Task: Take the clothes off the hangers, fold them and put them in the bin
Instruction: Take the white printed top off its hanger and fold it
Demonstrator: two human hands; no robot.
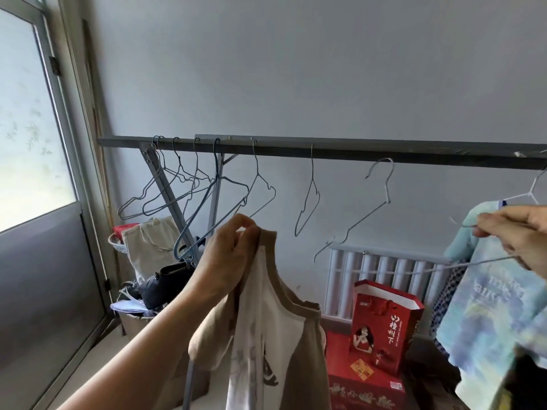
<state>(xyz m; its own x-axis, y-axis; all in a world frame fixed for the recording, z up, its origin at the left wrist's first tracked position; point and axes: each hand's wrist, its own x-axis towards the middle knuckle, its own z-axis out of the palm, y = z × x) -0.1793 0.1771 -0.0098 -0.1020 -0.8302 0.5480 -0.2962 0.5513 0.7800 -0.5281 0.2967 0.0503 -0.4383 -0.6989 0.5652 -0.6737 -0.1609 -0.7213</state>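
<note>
Head view showed the left hand (231, 250) raised just below the rail (355, 149), its fingertips pinching the top edge of a beige top (266, 335) with a white front panel. The top hung straight down from that grip, free of any hanger, with its long axis upright, its neck opening uppermost and its hem out of view beneath the forearm. The panel faced the camera, with the beige sides folded loosely behind it. The right hand (515, 232) was well apart from the top, below the right end of the rail, fingers curled and pinching a thin wire hanger (485, 262) whose wire ran roughly level toward the left. Behind that hand a pale blue shirt (488, 306) hung from a white hanger under the rail. Bare wire hangers (192, 187) were bunched at the left end of the rail, with two more spaced along its middle. Below the rail stood a white radiator (384, 270) and a red bag (384, 321).
</note>
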